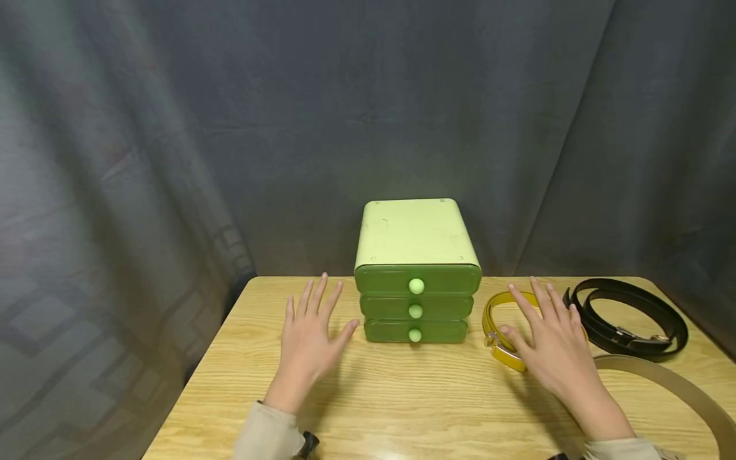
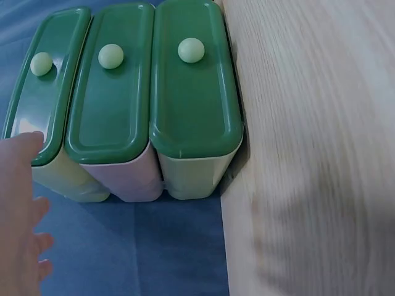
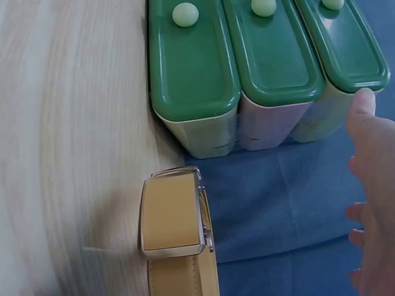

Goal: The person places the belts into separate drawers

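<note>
We are listing: wooden tabletop [image 1: 402, 396]; green three-drawer cabinet [image 1: 418, 281], standing toward its rear; taupe belt [image 1: 687, 391], black belt [image 1: 677, 319] and yellow belt [image 1: 508, 358], lying at right; left hand [image 1: 307, 338], hovering beside the cabinet, and right hand [image 1: 554, 345], hovering near the yellow belt, each grip spreading empty, fingers [image 1: 318, 297] extending; three pale knobs [image 1: 415, 312], projecting from the cabinet.

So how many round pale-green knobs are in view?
3: top knob on the green top drawer, middle knob on the middle drawer, bottom knob on the bottom drawer. None looks hidden.
</note>
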Available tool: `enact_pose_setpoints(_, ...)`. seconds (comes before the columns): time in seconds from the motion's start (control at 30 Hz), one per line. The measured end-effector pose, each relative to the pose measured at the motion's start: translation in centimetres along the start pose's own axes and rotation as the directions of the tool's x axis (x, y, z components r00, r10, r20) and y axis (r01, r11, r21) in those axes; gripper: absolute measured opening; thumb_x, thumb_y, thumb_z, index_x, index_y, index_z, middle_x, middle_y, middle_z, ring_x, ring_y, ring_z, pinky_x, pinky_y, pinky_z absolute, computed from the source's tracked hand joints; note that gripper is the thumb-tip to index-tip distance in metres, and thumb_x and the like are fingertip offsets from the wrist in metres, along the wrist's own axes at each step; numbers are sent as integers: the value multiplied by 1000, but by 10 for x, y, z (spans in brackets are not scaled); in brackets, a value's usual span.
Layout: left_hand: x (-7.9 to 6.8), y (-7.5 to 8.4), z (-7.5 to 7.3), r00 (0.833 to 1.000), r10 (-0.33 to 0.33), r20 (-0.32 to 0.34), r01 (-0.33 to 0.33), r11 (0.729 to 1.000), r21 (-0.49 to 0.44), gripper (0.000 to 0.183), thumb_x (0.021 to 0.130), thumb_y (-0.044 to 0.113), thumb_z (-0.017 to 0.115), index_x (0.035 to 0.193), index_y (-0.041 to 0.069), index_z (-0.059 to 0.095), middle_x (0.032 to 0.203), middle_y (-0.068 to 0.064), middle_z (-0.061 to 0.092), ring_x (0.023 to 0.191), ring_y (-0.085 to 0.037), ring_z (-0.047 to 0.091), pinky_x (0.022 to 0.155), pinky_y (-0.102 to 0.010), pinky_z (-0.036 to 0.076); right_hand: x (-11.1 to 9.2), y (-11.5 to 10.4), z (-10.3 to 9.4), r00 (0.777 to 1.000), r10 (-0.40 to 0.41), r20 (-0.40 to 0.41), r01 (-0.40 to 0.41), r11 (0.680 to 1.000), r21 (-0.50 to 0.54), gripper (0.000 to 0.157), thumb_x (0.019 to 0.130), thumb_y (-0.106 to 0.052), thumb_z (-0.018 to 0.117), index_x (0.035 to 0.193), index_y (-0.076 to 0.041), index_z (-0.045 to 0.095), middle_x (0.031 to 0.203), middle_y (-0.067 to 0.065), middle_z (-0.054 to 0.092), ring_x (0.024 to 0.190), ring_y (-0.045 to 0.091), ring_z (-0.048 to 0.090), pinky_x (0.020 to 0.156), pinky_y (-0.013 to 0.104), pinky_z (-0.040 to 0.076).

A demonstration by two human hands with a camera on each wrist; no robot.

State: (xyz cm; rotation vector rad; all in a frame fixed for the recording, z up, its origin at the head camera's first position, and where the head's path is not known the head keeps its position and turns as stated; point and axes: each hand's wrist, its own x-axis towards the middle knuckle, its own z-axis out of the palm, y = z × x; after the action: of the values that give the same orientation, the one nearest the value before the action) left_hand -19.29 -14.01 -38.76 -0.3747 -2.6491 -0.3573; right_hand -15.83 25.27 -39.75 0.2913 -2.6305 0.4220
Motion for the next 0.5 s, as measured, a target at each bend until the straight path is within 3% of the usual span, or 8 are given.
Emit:
enact_pose_setpoints(0.23, 12, -5, -8, 998, 59, 4, -59, 998, -29, 72, 98, 58, 49, 158, 27, 27, 164, -2, 19, 151, -26, 12, 117, -59, 10, -4, 0, 0, 1000, -14, -8, 14, 1000, -9, 71, 101, -42, 54, 160, -25, 18, 165, 16, 8, 148, 44, 7, 115, 64, -4)
enact_pose_setpoints(0.5, 25, -12, -18, 988, 151, -10, -151, 979, -135, 68, 100, 52, 49, 159, 27, 25, 164, 1, 20, 150, -26, 16, 118, -57, 15, -8, -4, 2, 1000, -22, -14, 22, 1000, -6, 71, 101, -41, 55, 160, -25, 19, 163, 19, 14, 147, 44, 9, 115, 63, -3)
